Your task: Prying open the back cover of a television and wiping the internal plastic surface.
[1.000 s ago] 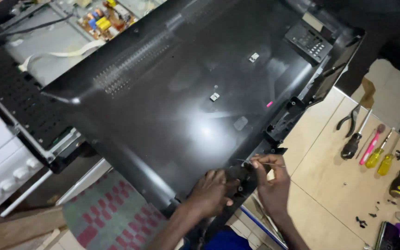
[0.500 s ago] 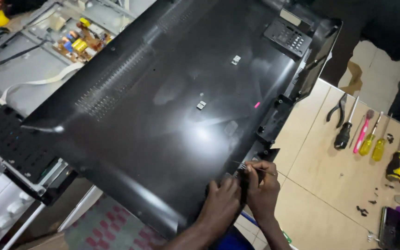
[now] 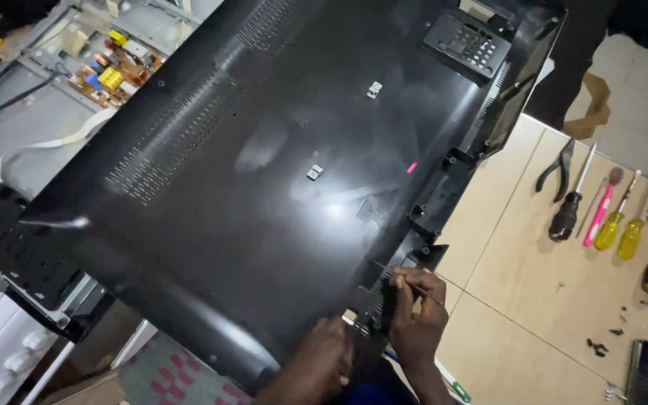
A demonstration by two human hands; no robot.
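Right hand (image 3: 416, 319) pinched around a thin tool (image 3: 420, 290), tip lost at black television back cover (image 3: 286, 172) edge. Left hand (image 3: 322, 360) curled against cover's lower rim, fingers half hidden, grip unclear. Screwdrivers (image 3: 610, 217) and pliers (image 3: 556, 166) on tiled floor (image 3: 519, 277), partly cut off at right.

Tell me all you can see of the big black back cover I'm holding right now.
The black back cover looks like glossy moulded plastic, tilted, with glare on it. It has vent slot rows, two small grey clips, a pink mark, and a keypad-like panel near its far corner. Left hand and right hand grip its near edge. It overlaps an opened chassis with a circuit board.
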